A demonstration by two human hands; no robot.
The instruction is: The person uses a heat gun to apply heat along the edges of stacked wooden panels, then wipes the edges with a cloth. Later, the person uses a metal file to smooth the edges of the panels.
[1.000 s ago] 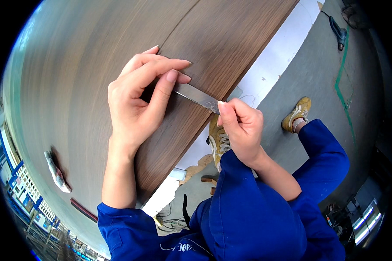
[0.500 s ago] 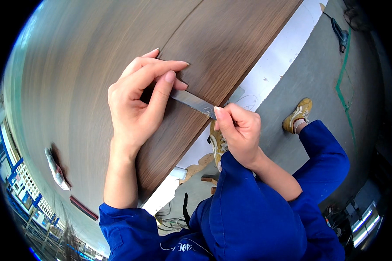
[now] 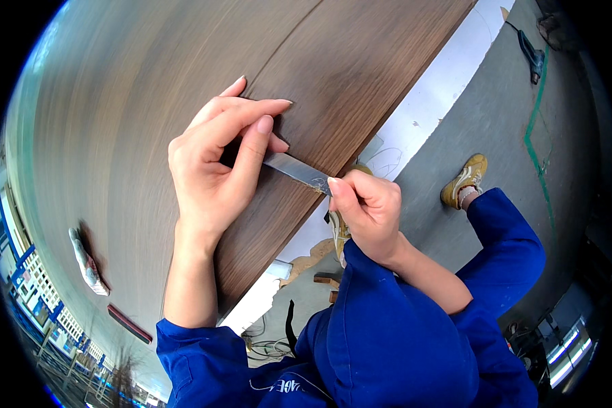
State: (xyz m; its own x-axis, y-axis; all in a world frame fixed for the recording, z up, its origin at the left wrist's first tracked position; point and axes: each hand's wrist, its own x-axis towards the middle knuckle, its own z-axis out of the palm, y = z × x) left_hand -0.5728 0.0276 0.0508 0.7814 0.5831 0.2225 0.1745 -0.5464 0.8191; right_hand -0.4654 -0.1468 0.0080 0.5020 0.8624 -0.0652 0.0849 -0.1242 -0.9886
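Observation:
A narrow, flat grey metal file (image 3: 294, 170) lies across the edge of a dark wood-grain panel (image 3: 333, 95), with fine light shavings along its near side. My left hand (image 3: 217, 149) grips its left end between thumb and fingers, the index finger stretched out over the panel. A dark part, perhaps the handle, shows in that palm, mostly hidden. At the panel's edge my right hand (image 3: 370, 211) is closed on the file's other end, thumb on top. The right tip is hidden inside the fingers.
On the panel's left lie a greyish glove-like thing (image 3: 87, 262) and a dark red strip (image 3: 130, 324). Below the edge are a white sheet (image 3: 428, 95), small wood blocks (image 3: 327, 279) and cables (image 3: 268, 349). A dark power tool (image 3: 532, 58) rests on the grey floor, upper right.
The file and my right hand have shifted slightly left and toward me along the panel's edge. My left hand has barely moved, and both keep their hold.

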